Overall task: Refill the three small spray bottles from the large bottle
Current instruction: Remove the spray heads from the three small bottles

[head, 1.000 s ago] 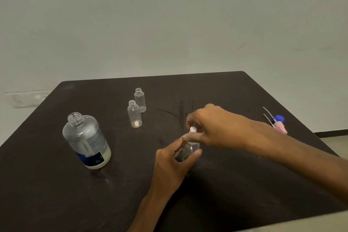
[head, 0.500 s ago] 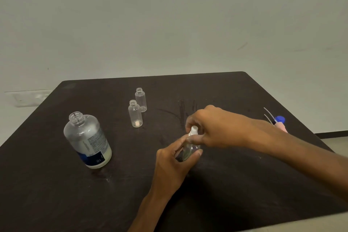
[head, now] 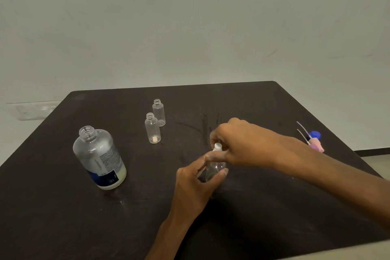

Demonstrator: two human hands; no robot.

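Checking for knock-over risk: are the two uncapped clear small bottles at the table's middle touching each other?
Cannot tell. In the head view the nearer small bottle overlaps the farther small bottle behind it, so no gap or contact shows plainly.

Our left hand (head: 196, 177) comes up from the near edge of the table (head: 63, 217), forearm rising straight toward the middle of it. Its fingers and thumb are curled around the bottle (head: 214, 170), the thumb on the right side of the glass and the fingers on the left. Our right arm reaches in from the right edge of the table, forearm stretched long and low across it. Our right hand (head: 242, 143) sits just above the left one, knuckles up, its fingers bent down and pinching the white sprayer (head: 217, 146) on top of the bottle.
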